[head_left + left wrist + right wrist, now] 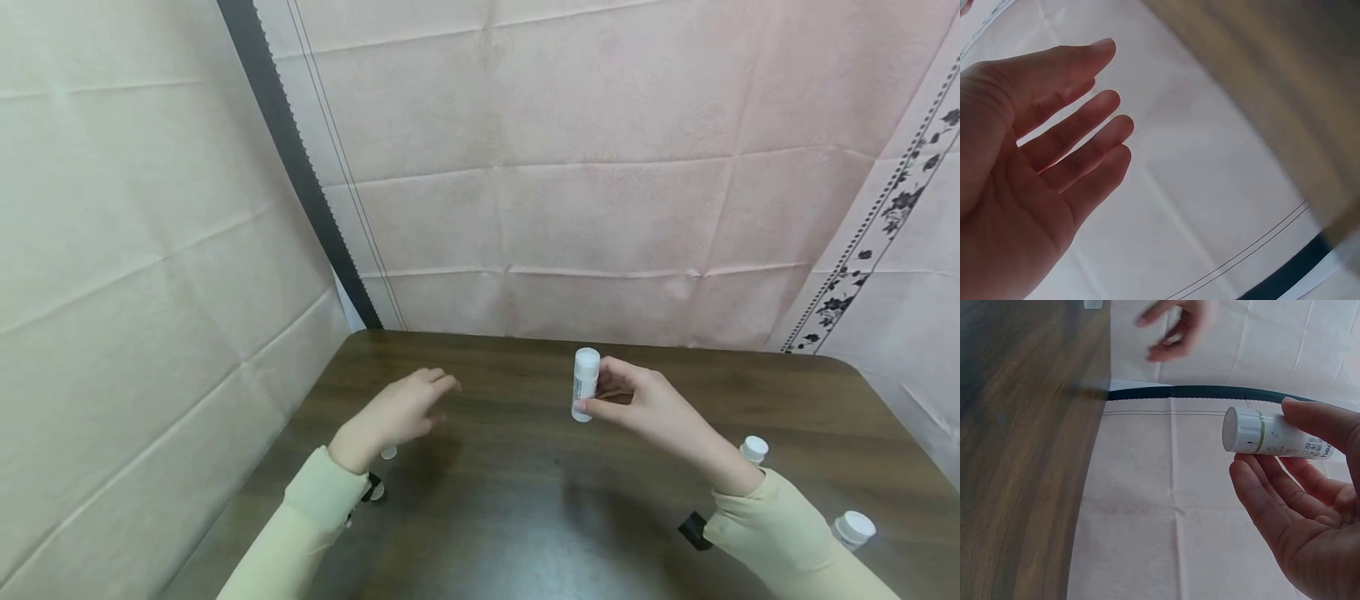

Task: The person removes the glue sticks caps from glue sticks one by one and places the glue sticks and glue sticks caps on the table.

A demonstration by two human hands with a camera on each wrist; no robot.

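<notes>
A white glue stick (585,379) with its cap on is held upright above the table by my right hand (648,408), thumb on one side and fingers on the other. In the right wrist view the lettering on the glue stick (1279,434) reads "GLUE STICK". My left hand (401,408) hovers over the left part of the table, apart from the glue stick. Its fingers are loosely bent and hold nothing, as the left hand (1041,131) in the left wrist view also shows.
Two white-capped containers, one farther back (754,448) and one nearer (853,528), stand on the brown table (510,517) at the right, partly behind my right arm. Small white round things (388,452) lie by my left wrist. Pale cloth (600,208) hangs behind the table.
</notes>
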